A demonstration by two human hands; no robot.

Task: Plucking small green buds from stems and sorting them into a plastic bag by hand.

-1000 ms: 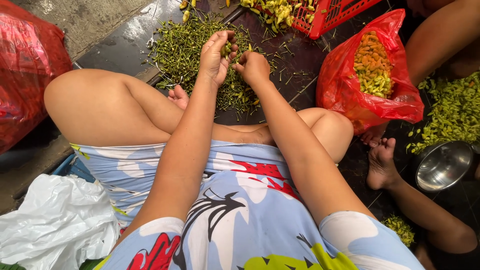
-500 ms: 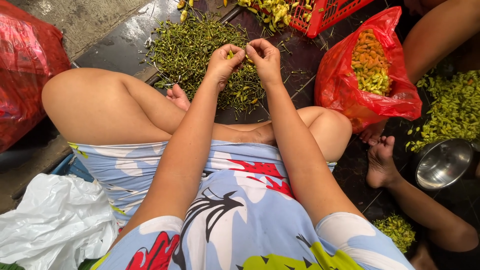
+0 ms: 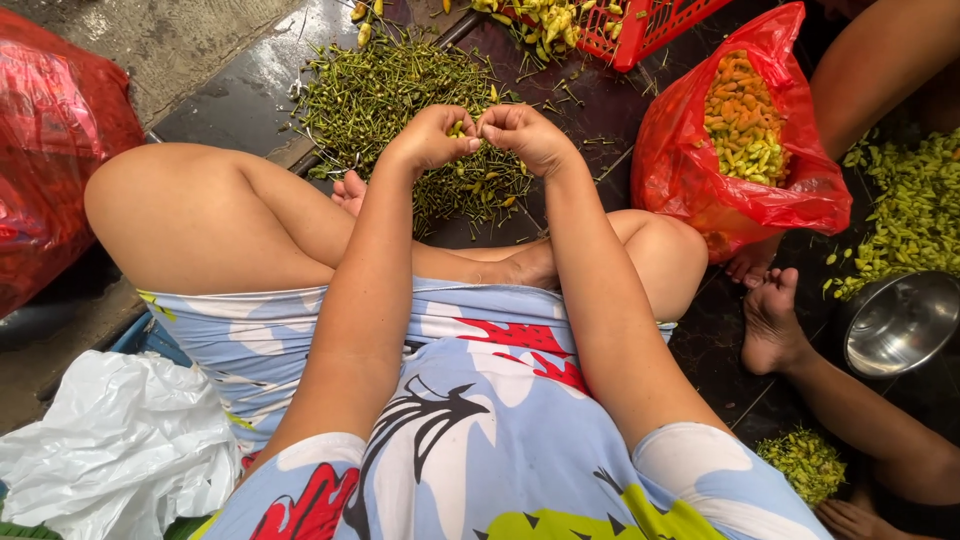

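A small chili [image 3: 458, 128] is pinched above the stem pile [image 3: 400, 100].
It is grasped between the left hand [image 3: 432, 138] and right hand [image 3: 525, 135], fingers clenched on it.

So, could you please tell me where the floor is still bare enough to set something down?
The wet dark floor between the stem pile and the left red bag is bare. A narrow strip of floor between the stem pile and the open red bag holds only stray stems. It is crowded under the left hand and right hand, and around the steel bowl.
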